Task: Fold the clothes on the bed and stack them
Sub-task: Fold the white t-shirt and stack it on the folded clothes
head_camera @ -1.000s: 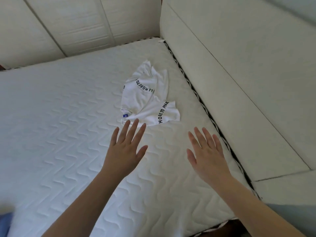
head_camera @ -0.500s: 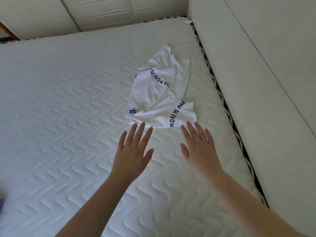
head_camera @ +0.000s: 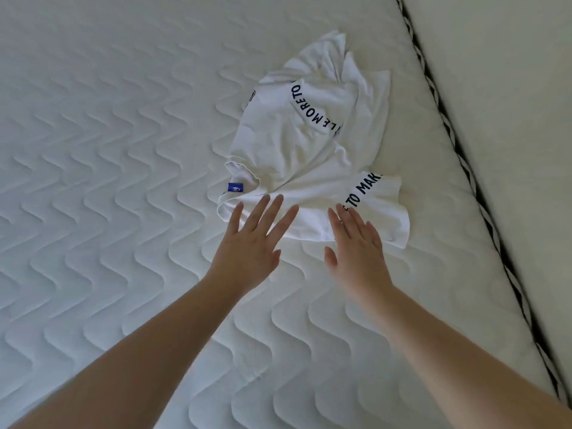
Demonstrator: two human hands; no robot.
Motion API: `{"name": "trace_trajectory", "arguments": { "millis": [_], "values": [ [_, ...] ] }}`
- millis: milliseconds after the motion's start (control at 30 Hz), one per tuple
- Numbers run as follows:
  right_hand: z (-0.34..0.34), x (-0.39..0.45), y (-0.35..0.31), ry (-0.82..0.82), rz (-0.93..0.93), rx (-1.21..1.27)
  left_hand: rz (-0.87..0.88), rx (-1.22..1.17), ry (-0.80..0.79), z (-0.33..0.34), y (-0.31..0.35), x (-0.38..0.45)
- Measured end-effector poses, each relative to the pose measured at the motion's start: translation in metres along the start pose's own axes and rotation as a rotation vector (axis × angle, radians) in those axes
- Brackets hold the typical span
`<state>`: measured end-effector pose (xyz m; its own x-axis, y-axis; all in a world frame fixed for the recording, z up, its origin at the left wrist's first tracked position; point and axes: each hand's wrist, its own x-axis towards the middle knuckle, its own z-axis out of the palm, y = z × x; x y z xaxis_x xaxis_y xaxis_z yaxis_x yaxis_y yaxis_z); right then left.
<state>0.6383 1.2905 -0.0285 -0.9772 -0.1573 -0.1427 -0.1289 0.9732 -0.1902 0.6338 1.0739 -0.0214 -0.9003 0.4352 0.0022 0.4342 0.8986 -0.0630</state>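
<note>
A crumpled white T-shirt with dark lettering and a small blue label lies on the white quilted mattress, toward its right side. My left hand is stretched out flat, fingers spread, its fingertips over the shirt's near edge. My right hand is also flat with straight fingers, its tips over the near hem by the lettering. Neither hand holds any cloth. Whether the fingertips touch the fabric is unclear.
A black-and-white patterned seam marks the mattress's right edge. Beyond it rises a pale padded bed side. Bare quilted mattress stretches to the left and toward me.
Both hands have moved forward and now reach over the shirt's near edge. The view has closed in on the shirt.
</note>
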Motion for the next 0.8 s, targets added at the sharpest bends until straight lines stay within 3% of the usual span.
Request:
{"name": "trace_trajectory", "arguments": {
  "millis": [200,333,467,800],
  "values": [
    [0.076,0.055,-0.009,-0.054,-0.044,0.024,-0.016,0.066,-0.137,0.090,-0.041,0.022],
    [0.118,0.081,-0.007,-0.044,0.006,0.053,-0.105,-0.019,-0.202,0.131,-0.048,0.031],
    [0.146,0.080,0.000,0.133,0.003,0.028,-0.213,-0.162,-0.101,0.154,-0.040,0.039],
    [0.152,0.083,0.000,0.080,0.007,-0.043,-0.291,-0.182,0.131,0.184,-0.030,0.040]
  ]
}}
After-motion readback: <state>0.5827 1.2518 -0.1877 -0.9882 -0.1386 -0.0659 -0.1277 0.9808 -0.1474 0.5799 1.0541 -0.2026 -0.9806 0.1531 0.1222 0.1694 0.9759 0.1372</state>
